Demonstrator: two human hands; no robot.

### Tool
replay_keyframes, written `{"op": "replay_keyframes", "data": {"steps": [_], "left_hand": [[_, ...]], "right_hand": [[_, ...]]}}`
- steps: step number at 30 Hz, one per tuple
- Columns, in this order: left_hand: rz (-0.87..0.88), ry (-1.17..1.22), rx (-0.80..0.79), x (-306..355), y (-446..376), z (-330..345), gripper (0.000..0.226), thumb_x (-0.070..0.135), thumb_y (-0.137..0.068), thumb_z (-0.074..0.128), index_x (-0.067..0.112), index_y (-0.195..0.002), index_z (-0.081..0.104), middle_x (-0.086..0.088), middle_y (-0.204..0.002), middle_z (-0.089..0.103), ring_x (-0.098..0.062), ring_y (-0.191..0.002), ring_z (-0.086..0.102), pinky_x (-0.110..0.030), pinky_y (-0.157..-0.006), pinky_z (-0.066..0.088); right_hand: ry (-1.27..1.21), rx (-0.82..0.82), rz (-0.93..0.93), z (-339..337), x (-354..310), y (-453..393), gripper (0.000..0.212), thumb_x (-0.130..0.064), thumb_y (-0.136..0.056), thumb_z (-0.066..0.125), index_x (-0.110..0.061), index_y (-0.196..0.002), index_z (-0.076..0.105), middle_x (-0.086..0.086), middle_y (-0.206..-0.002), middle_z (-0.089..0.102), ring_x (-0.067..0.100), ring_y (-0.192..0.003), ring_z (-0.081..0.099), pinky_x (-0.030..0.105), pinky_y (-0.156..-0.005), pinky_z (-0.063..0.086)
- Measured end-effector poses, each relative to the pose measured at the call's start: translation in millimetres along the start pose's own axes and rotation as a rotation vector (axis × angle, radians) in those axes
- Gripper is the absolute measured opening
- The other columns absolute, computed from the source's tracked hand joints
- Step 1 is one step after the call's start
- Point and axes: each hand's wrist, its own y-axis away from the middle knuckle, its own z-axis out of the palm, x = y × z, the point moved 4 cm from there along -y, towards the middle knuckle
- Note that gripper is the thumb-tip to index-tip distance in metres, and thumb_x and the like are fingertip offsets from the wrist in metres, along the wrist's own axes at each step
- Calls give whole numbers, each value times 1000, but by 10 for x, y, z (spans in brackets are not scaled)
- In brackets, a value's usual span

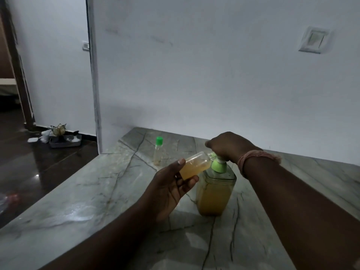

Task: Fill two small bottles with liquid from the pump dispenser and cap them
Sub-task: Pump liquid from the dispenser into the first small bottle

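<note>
Landmark: square clear plastic pump dispenser (215,191) with green collar, on the grey veined stone counter (78,201), roughly two-thirds full of amber liquid.

Right hand (227,147): clenched atop the pump head, placed to press.

Left hand (171,184): grip grasping a small clear uncapped bottle (194,167), tilted, mouth at the spout to catch liquid; about half full.

Behind-left of the dispenser: green-capped small clear bottle (158,152), upright, nearly empty.
</note>
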Motion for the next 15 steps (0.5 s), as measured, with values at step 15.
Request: {"op": "replay_keyframes", "data": {"steps": [15], "left_hand": [[-12,-15,-9,-23,-51,-29,91,34,-46,96,5,-122,57,-24,-112,59,-25,-79,69,-27,-65,59]], "right_hand": [[8,14,21,6,35,-107,27,-33,-91,51,-12,-82,65,9,-90,67,26,-87,64,33,-76,49]]}}
